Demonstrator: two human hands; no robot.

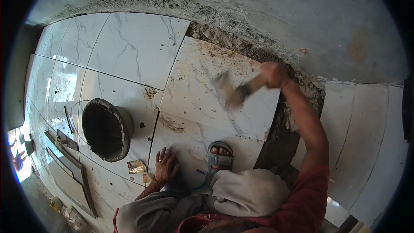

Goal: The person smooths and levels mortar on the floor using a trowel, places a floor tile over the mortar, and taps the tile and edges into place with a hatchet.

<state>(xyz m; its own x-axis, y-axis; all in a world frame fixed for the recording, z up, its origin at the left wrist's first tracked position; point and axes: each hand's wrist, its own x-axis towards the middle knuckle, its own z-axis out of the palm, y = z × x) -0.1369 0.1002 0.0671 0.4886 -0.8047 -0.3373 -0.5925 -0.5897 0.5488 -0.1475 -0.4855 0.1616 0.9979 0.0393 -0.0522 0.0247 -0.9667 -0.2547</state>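
My right hand (274, 75) grips the handle of a mallet (233, 91), its head smeared by motion. The mallet is over a white, grey-veined floor tile (207, 82), which has crumbs of mortar scattered along its far side. I cannot tell whether the head touches the tile. My left hand (165, 164) holds nothing and lies with fingers stretched out beside my knee, a ring on one finger, over the nearer tile (181, 136). My sandalled foot (221, 153) stands on that same tile.
A mortar-crusted black bucket (105, 130) stands to the left. Beyond it lie a trowel (67, 140) and flat grey boards (71, 174). A crumpled small packet (136, 166) is near my left hand. Rough mortar (280, 129) fills the gap along the grey wall (302, 26).
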